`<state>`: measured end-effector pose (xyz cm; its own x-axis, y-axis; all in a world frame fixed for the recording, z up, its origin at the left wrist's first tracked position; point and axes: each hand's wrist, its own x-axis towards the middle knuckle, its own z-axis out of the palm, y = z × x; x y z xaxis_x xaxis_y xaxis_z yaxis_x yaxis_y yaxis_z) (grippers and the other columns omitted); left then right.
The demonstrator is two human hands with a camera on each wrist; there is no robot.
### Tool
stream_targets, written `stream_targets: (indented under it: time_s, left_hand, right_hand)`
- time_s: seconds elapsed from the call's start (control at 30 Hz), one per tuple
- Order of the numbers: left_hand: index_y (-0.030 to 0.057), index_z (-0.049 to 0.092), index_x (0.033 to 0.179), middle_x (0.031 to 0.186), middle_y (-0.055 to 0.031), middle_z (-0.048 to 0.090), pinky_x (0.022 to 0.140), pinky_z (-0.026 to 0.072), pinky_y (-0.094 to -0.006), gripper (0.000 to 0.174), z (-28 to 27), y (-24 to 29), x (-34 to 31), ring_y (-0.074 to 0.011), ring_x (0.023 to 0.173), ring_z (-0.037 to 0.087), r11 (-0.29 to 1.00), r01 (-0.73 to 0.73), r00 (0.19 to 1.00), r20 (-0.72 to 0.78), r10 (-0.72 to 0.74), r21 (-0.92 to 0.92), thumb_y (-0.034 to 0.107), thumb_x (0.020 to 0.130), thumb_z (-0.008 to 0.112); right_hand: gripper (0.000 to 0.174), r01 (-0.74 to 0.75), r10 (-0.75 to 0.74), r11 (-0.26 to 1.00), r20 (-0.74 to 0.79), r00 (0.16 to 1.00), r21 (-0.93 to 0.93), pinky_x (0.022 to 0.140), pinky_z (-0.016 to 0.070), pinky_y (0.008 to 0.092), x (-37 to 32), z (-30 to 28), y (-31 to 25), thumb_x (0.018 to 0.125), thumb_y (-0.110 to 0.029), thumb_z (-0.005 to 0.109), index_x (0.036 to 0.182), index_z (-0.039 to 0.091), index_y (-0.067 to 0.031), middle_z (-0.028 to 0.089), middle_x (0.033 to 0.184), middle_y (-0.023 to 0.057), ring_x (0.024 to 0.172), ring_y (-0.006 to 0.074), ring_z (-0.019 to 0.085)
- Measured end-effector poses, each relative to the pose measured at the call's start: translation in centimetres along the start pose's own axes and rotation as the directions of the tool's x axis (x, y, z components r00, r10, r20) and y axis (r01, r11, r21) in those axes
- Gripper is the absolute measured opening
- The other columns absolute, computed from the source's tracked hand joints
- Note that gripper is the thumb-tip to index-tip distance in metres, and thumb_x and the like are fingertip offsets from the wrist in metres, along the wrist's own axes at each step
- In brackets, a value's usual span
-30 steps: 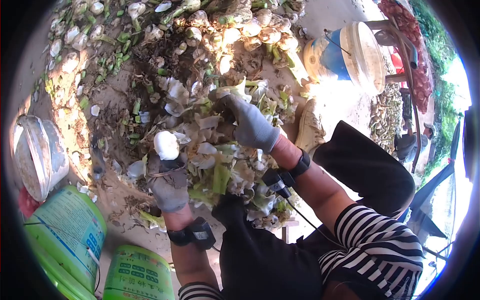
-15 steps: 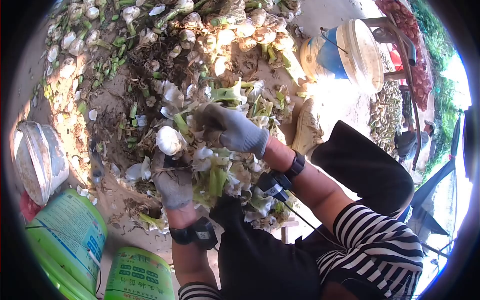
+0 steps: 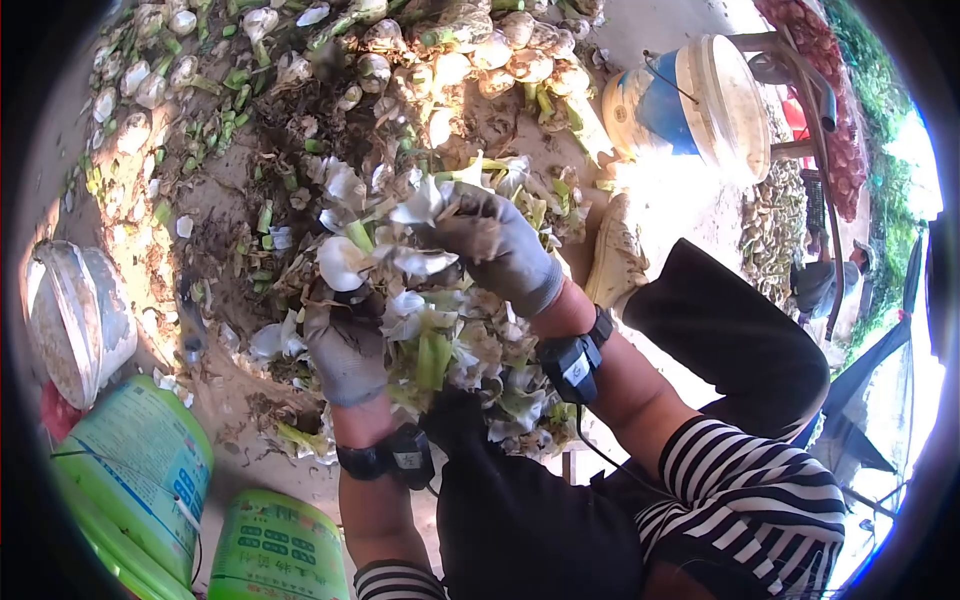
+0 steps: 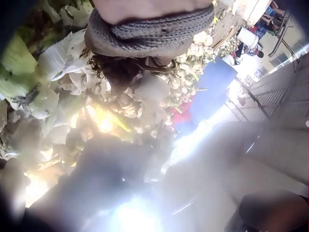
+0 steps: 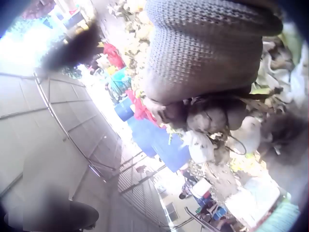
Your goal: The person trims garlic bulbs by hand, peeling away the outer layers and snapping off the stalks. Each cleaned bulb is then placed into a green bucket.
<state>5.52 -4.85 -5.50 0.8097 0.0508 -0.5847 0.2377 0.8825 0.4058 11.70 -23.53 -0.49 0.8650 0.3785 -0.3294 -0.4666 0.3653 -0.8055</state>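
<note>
Holds a white garlic bulb [image 3: 341, 264] in the curled grip of the left hand [image 3: 345, 358], over the leafy pile [image 3: 470, 362], and pinches pale peel [image 3: 420, 204] in the nearly closed grip of the right hand [image 3: 508, 255].

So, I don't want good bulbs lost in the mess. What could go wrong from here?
The white bulb sits at the fingers of the left hand, so it might slip out. If it fell, it could be overlooked among the pale peelings around the hands, which are close to it in colour. The right hand is close by and seems to grip some peelings; a sharp pull might knock the bulb.
</note>
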Motion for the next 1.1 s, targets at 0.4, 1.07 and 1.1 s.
stream_targets:
  time_s: [0.4, 1.07, 1.1]
  left_hand:
    - [-0.0003, 0.052, 0.109, 0.095, -0.0117, 0.061, 0.075, 0.0502, -0.0339, 0.035, 2.0, -1.0, -1.7, -0.0215, 0.083, 0.061, 0.97, 0.008, 0.998, 0.057, -0.022, 0.244, 0.025, 0.088, 0.04]
    - [0.0011, 0.058, 0.095, 0.093, -0.0084, 0.06, 0.07, 0.0482, -0.0258, 0.018, 5.8, -0.8, -2.5, -0.0133, 0.076, 0.056, 0.714, -0.209, 0.966, 0.255, 0.044, 0.669, 0.004, 0.078, 0.051]
    - [0.0012, 0.058, 0.092, 0.092, -0.0086, 0.06, 0.07, 0.0476, -0.0262, 0.016, 4.8, -0.9, -2.4, -0.0133, 0.075, 0.056, 0.675, -0.258, 0.949, 0.311, 0.044, 0.691, 0.004, 0.079, 0.05]
  right_hand:
    - [0.016, 0.238, -0.304, 0.25, 0.158, 0.94, -0.938, 0.056, 0.0462, 0.0386, 0.0, 1.2, 0.7, 0.079, -0.021, 0.058, 0.078, 0.056, -0.0047, 0.058, 0.064, 0.0115, 0.059, 0.0298, 0.058]
    - [0.045, 0.667, -0.604, 0.705, -0.29, 0.743, 0.241, 0.069, 0.0501, 0.0372, -7.3, -11.9, -12.6, 0.08, -0.026, 0.055, 0.12, 0.046, -0.0059, 0.055, 0.111, 0.0174, 0.077, 0.0277, 0.061]
    - [0.043, 0.501, -0.532, 0.844, -0.413, 0.739, -0.19, 0.071, 0.0497, 0.0371, -6.5, -14.6, -12.7, 0.079, -0.03, 0.056, 0.114, 0.051, -0.0048, 0.058, 0.105, 0.0183, 0.081, 0.0289, 0.061]
